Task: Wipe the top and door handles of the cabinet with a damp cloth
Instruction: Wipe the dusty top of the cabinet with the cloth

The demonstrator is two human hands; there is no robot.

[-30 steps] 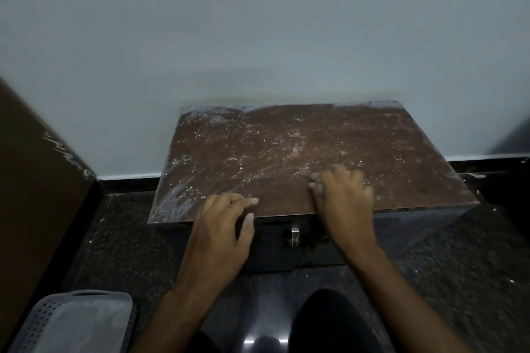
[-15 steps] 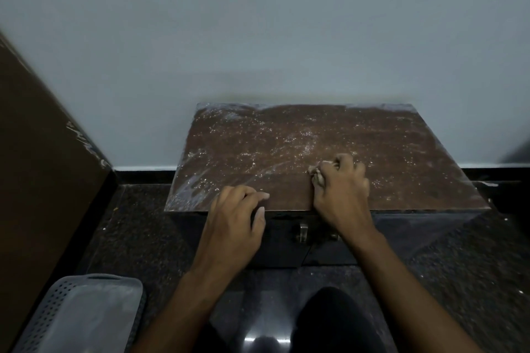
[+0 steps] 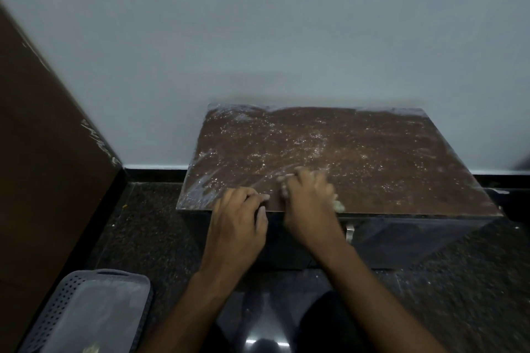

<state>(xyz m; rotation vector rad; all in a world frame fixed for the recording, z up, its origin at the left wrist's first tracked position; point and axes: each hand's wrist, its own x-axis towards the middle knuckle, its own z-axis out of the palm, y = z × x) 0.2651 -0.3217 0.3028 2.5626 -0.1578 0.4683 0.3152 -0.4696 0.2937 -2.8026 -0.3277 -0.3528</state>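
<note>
At the lower left sits a grey perforated plastic basket (image 3: 86,315) on the dark speckled floor (image 3: 149,232). Centre frame, a low dark cabinet (image 3: 401,238) stands against a pale wall, its flat brown rectangular top (image 3: 358,152) flecked with white specks. The left hand (image 3: 238,226) rests on the front edge, grip released. Beside it, the right hand (image 3: 308,203) clenches a pale crumpled cloth (image 3: 337,205) on the top. A small metal door handle (image 3: 350,233) shows just below.

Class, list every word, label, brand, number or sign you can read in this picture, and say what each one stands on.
None can be read.
Brown panel: pale marks along its edge, too blurred to tell whether they are writing.
Cabinet top: only pale specks, no text.
Basket, wall, metal handle: no lettering visible.
</note>
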